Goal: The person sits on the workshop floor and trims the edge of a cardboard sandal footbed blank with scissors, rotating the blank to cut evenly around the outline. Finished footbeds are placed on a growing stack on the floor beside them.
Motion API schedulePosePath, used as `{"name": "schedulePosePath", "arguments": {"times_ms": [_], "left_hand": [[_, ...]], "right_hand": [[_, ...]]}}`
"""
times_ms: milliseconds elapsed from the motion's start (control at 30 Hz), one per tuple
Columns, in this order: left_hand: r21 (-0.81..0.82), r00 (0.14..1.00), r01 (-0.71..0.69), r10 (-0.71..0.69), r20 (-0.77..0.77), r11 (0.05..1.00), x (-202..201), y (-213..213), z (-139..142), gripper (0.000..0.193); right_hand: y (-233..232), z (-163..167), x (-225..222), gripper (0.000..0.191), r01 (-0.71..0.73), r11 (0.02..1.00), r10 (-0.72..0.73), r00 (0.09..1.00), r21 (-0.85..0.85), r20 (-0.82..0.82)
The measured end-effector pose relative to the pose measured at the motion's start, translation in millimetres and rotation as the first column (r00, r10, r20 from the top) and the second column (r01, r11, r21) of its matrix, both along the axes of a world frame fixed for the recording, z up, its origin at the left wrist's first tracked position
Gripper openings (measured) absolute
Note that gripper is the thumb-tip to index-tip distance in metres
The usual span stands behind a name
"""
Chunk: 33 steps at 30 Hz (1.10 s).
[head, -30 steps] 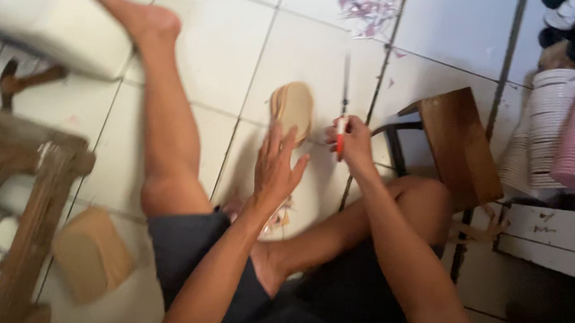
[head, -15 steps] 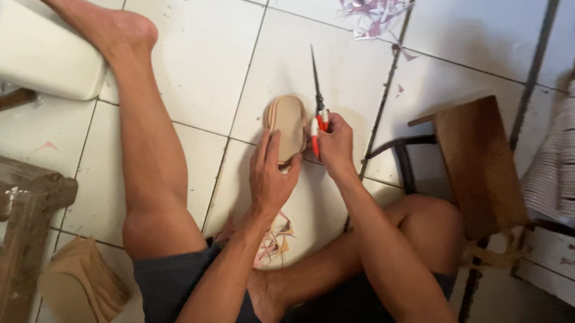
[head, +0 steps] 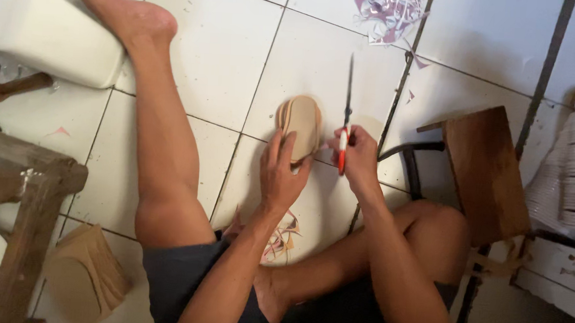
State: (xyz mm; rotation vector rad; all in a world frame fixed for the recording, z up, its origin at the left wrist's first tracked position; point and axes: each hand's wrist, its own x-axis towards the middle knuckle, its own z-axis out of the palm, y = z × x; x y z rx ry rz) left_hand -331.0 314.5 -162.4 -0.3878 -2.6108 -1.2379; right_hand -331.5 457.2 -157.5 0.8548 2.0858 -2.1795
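Left hand (head: 280, 174) is gripping a tan sole stack (head: 299, 124) over the floor (head: 221, 53), fingers closed on it. Right hand (head: 358, 160), just right of the stack, is clenching scissors (head: 346, 119), blades up. Offcuts (head: 284, 233) below the stack suggest trimming is underway; another sole pile (head: 88, 272) is sitting far lower-left.

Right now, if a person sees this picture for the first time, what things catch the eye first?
At the centre, the left hand holds a stack of tan soles over the white tiled floor, and the right hand beside it holds red-handled scissors, blades pointing up. A second pile of tan soles lies at lower left by a wooden frame; paper scraps litter the top.
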Motion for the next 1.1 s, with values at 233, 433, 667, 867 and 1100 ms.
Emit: {"name": "schedulePosePath", "arguments": {"times_ms": [233,433,667,867,1100], "left_hand": [[0.205,0.994,-0.107,0.099,0.050,0.973,49.4,-49.0,21.7,0.052],[0.315,0.969,-0.240,0.248,0.016,0.918,177.0,-193.4,57.6,0.044],[-0.215,0.726,-0.673,0.687,-0.012,0.708,326.2,-372.3,64.4,0.059],[-0.326,0.698,-0.680,0.716,-0.015,0.656,383.9,-427.6,71.5,0.056],[-0.268,0.702,-0.693,0.711,-0.041,0.669,379.8,-447.2,97.7,0.050]], "right_hand": [[-11.8,17.8,94.9,0.023,-0.446,0.895,0.433,0.875,0.017,0.216],[-72.5,10.4,229.3,0.022,-0.490,0.822,0.548,0.820,-0.290,0.166],[-135.6,5.4,343.4,0.034,-0.614,0.757,0.653,0.728,-0.223,0.208],[-185.8,26.5,379.4,0.031,-0.567,0.804,0.589,0.801,-0.181,0.105],[-217.2,48.7,390.7,0.045,-0.547,0.802,0.571,0.820,-0.239,0.036]]}}
